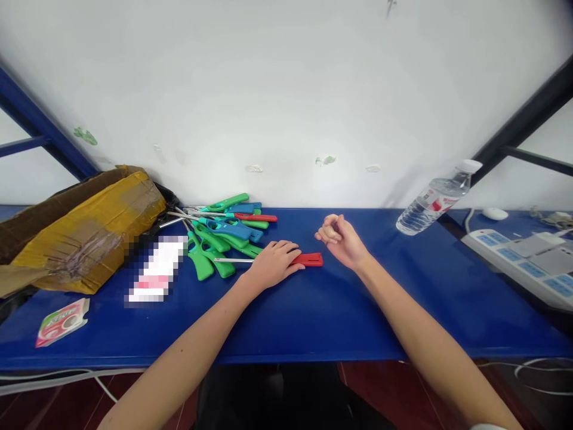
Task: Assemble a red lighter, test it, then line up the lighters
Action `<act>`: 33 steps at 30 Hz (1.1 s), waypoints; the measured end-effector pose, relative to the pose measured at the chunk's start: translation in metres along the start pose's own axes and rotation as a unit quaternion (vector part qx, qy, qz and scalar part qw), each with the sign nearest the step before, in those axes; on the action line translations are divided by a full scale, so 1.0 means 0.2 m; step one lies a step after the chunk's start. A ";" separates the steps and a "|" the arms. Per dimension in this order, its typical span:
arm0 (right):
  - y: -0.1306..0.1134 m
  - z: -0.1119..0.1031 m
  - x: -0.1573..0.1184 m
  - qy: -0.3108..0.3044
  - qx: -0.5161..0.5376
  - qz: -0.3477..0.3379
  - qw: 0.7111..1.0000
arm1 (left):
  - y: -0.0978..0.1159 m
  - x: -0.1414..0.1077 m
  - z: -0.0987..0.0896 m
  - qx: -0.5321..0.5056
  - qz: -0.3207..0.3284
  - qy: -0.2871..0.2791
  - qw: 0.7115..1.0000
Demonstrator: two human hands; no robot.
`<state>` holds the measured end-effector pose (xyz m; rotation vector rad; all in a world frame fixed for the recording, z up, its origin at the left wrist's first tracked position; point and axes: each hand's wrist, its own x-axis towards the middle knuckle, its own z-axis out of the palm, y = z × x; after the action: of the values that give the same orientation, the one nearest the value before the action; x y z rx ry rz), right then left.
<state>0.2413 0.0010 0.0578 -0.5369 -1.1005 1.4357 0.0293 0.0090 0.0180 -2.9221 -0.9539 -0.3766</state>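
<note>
A red long-nosed gas lighter (308, 260) lies on the blue table, its metal tube pointing left. My left hand (276, 263) is over its middle, fingers on the far side and thumb on the near side, gripping it. The trigger part is hidden beneath the palm. To the right, my right hand (335, 237) is held above the table with its fingers curled in toward the palm; I see nothing in it. Behind and left of my left hand is a loose pile of green and blue lighters (228, 230), with another red lighter (256, 217) among them.
An open cardboard box (94, 233) with yellow tape stands at the left. Near it lie a blurred white paper (156, 272) and a pink-green packet (62, 322). At the right are a tilted water bottle (432, 200), a power strip (523, 257) and a white mouse (495, 213).
</note>
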 end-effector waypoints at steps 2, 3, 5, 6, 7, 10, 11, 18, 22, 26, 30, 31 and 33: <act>0.00 -0.01 0.00 -0.004 0.011 0.009 1.000 | 0.00 0.00 0.00 -0.001 -0.001 -0.001 1.000; -0.01 -0.02 0.00 -0.008 0.016 0.016 1.000 | 0.00 0.00 -0.01 -0.002 -0.002 -0.002 1.000; -0.01 -0.03 0.00 -0.016 0.009 0.025 1.000 | 0.00 0.00 -0.01 -0.006 -0.007 -0.006 1.000; -0.01 -0.04 0.00 -0.023 -0.004 0.026 0.999 | 0.00 0.00 -0.01 -0.008 -0.009 -0.008 1.000; -0.01 -0.04 0.00 -0.032 -0.023 0.025 0.999 | 0.00 0.00 -0.01 -0.010 -0.011 -0.011 1.000; 0.00 -0.05 0.00 -0.041 -0.087 0.012 0.995 | 0.01 0.00 -0.01 -0.015 -0.015 -0.008 1.000; 0.01 -0.04 0.00 -0.031 -0.099 0.003 0.995 | 0.01 0.00 -0.01 -0.017 -0.015 -0.004 1.000; 0.02 -0.02 0.00 0.069 -0.050 -0.009 0.996 | 0.00 0.00 0.00 -0.025 -0.012 0.007 1.000; 0.02 0.00 0.00 0.042 -0.024 0.010 0.999 | 0.01 0.00 0.00 -0.026 -0.014 0.006 1.000; 0.01 0.00 0.00 0.051 0.008 0.017 0.999 | 0.01 0.00 -0.01 -0.027 -0.014 0.005 1.000; -0.01 0.00 0.01 0.042 0.010 0.033 0.999 | 0.01 0.00 -0.01 -0.025 -0.016 0.003 1.000; -0.01 0.00 0.01 0.037 0.007 0.039 0.999 | 0.01 0.00 -0.01 -0.025 -0.017 0.002 1.000; -0.01 0.00 0.01 0.024 0.006 0.042 0.999 | 0.01 0.00 -0.01 -0.025 -0.016 0.002 1.000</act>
<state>0.2419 0.0024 0.0592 -0.6127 -1.0418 1.4944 0.0295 0.0076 0.0201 -2.9531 -1.0072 -0.4129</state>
